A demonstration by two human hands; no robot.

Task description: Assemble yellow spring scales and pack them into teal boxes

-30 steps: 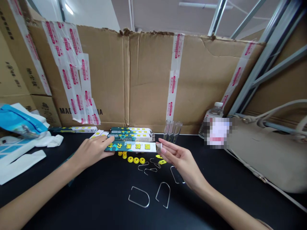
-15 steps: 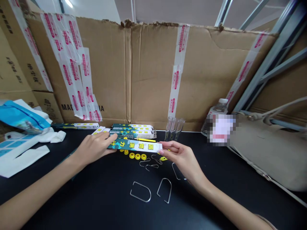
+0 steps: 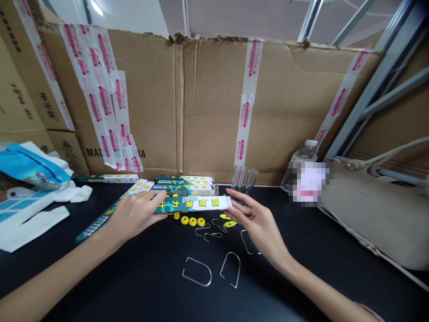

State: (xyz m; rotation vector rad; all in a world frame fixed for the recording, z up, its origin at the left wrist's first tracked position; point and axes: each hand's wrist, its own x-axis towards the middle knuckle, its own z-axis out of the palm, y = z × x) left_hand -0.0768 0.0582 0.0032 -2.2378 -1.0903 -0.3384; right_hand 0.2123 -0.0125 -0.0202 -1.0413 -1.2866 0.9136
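Observation:
A long narrow green-and-white box (image 3: 194,203) with yellow characters is held level above the black table. My left hand (image 3: 139,212) grips its green end. At the white end, my right hand (image 3: 256,219) pinches the tip between thumb and fingers. Similar boxes (image 3: 186,183) lie stacked behind it, and more (image 3: 100,221) lie slanted beneath my left forearm. Just in front are yellow rings (image 3: 192,221), small wire hooks (image 3: 212,235) and yellow clips (image 3: 230,223). Bent metal loops (image 3: 197,271) lie nearer, one partly hidden by my right hand.
Clear tubes (image 3: 244,179) stand behind my right hand. A bottle (image 3: 304,154) and a beige bag (image 3: 375,210) are at the right. White and blue packaging (image 3: 33,170) lies at the left. A cardboard wall (image 3: 214,107) closes off the back.
The held box has shifted slightly right and hides less of what lies behind it. My left hand has moved a little right, and the slanted boxes under that arm show more.

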